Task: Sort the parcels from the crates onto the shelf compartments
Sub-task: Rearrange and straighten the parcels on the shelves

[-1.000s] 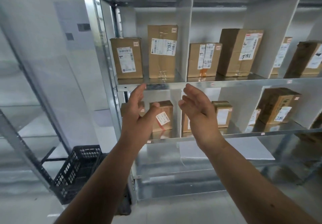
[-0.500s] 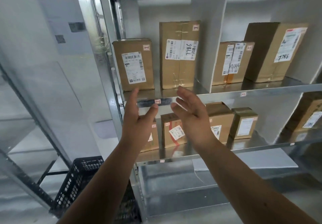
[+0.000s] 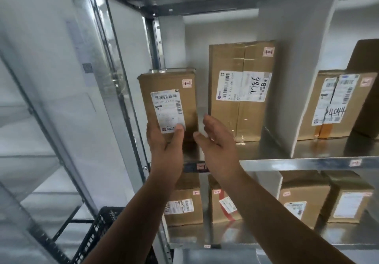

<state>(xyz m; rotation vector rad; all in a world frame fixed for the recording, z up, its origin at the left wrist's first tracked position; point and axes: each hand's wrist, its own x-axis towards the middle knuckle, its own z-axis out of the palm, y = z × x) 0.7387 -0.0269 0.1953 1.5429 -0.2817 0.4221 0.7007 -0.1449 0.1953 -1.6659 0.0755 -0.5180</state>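
A small upright cardboard parcel (image 3: 167, 107) with a white label stands at the left end of the upper shelf (image 3: 297, 164). My left hand (image 3: 164, 142) is raised against its lower front, fingers straight, thumb lying on the label. My right hand (image 3: 215, 140) is held up open just right of the parcel's lower corner, palm facing left; I cannot tell whether it touches. A taller parcel marked 7786 (image 3: 240, 91) stands next to it in the same compartment.
A white divider (image 3: 291, 79) closes the compartment on the right; beyond it stands a parcel marked 4044 (image 3: 330, 103). Several parcels (image 3: 301, 198) sit on the lower shelf. A black crate (image 3: 98, 235) is on the floor at lower left, beside the metal upright (image 3: 114, 79).
I have come closer to the shelf and both hands have risen from the shelf edge to the small left parcel. My left thumb now lies on its label.
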